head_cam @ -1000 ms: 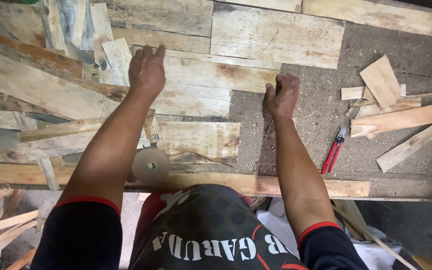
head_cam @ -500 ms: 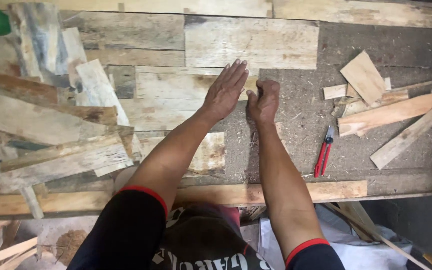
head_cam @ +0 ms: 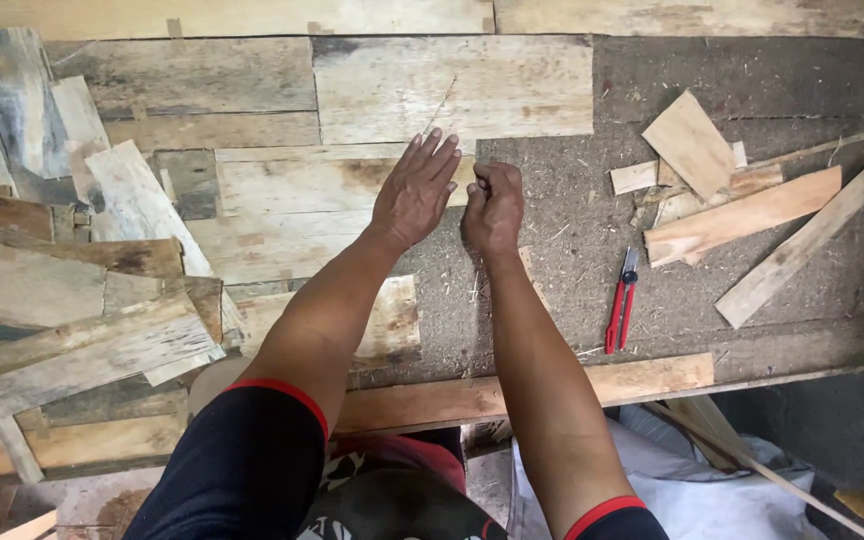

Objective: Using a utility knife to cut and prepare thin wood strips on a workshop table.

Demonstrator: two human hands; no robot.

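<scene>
Planks [head_cam: 352, 190] covered the left part of the tabletop [head_cam: 572, 260], laid side by side in rows. I saw the left hand [head_cam: 414, 190] lying flat on them, its fingers [head_cam: 442, 150] released and stretched out, palm down on the edge of one pale plank. The right hand [head_cam: 493, 208] sat just beside it, touching or nearly so, clenched into a loose fist at the seam where wood met the rough grey surface. It may have pinched something small, but I could not tell from this view. A thin splinter [head_cam: 440, 105] stood just above the left fingertips. Right of the hands, apart from them, lay red pliers [head_cam: 620, 305]. Offcuts [head_cam: 732, 190] were heaped further right, and loose boards [head_cam: 82, 340] were piled at the left edge.
</scene>
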